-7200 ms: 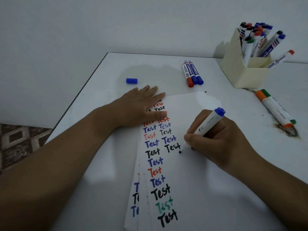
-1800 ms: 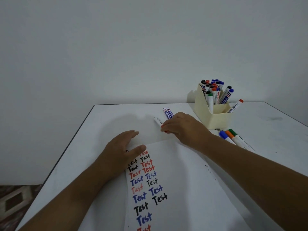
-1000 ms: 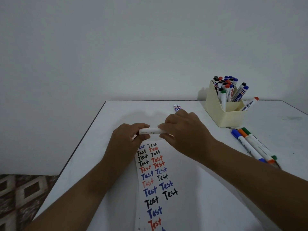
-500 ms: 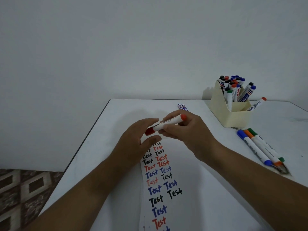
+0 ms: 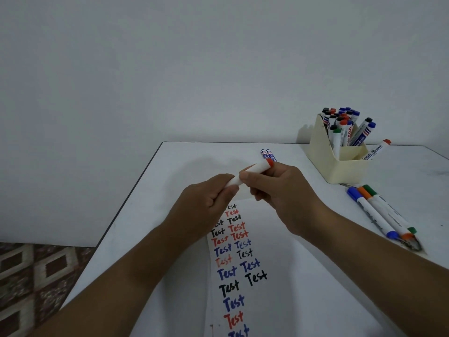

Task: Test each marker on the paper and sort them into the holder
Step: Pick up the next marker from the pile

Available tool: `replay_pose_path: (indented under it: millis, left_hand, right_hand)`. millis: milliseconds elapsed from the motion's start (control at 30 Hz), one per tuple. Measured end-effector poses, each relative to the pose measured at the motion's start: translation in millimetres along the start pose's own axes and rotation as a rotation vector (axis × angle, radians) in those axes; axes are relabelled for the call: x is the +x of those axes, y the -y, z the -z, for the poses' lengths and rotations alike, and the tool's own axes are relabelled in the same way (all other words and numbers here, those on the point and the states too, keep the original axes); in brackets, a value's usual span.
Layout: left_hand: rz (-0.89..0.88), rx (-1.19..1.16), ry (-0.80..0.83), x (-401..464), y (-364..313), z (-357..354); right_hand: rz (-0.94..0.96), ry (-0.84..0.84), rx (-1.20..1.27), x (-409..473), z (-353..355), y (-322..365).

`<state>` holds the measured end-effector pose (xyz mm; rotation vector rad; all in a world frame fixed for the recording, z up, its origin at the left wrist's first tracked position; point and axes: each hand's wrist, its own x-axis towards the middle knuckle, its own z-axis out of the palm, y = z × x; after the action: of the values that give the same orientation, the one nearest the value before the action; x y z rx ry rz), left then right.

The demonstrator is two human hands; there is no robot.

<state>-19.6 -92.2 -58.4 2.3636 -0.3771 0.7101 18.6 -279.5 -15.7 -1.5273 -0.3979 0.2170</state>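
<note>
Above paper (image 5: 279,276) | both hands grip white marker (image 5: 252,172), red end up

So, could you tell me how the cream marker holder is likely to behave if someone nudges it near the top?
The holder looks like thin, light card or plastic, so it would probably slide easily on the smooth table. It is crammed with tall markers leaning right, some past its rim, so a high push could tip it.

White bench (image 5: 184,166) carries paper (image 5: 279,276) at lower centre, holder (image 5: 340,166) upper right, three markers (image 5: 381,212) at right, two (image 5: 268,154) behind.
</note>
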Motion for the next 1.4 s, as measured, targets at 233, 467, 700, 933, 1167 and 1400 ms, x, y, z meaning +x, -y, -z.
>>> replay_pose_path:
  millis: [233,467,700,933,1167,1400]
  left_hand:
    - [-0.032,0.031,0.008,1,3,3]
    - [0.082,0.013,0.135,-7,26,9]
    - [0.296,0.525,0.369,-1,62,0]
    - [0.378,0.497,0.501,0,60,1]
    - [0.358,0.475,0.489,1,62,1]
    - [0.326,0.449,0.423,1,62,0]
  right_hand:
    - [-0.031,-0.048,0.015,-8,2,-11]
    - [-0.066,-0.155,-0.005,-12,5,-10]
    - [-0.192,-0.157,0.113,-33,15,-12]
    - [-0.252,-0.138,0.241,-59,22,-9]
    - [-0.248,0.031,0.243,-94,26,-11]
    - [-0.110,0.074,-0.068,-106,24,-21]
